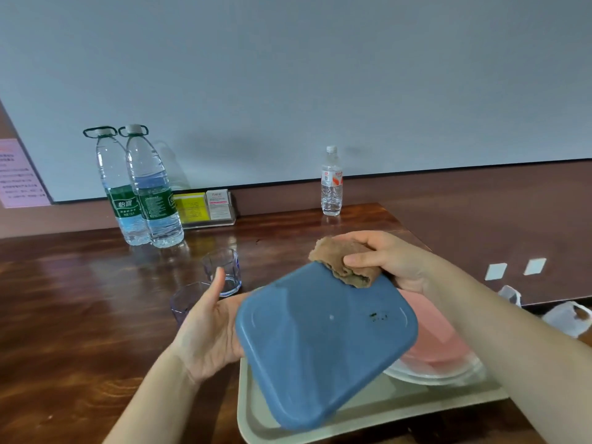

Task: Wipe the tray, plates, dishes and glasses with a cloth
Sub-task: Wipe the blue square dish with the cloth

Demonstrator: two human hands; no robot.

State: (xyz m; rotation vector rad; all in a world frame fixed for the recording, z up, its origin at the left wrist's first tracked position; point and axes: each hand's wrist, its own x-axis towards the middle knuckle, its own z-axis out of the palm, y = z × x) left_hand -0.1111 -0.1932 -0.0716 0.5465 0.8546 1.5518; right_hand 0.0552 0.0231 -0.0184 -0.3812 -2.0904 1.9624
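So the blue plate (323, 344) is getting held tilted over the beige tray (256, 421), underside up with dark specks showing. Left hand (208, 334) is gripping its edge, right hand (384, 257) is clamping a brown cloth (346, 261) onto the far rim.

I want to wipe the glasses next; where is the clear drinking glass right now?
In the head view, the clear drinking glass stands on the brown wooden table, left of centre, just beyond the left hand.
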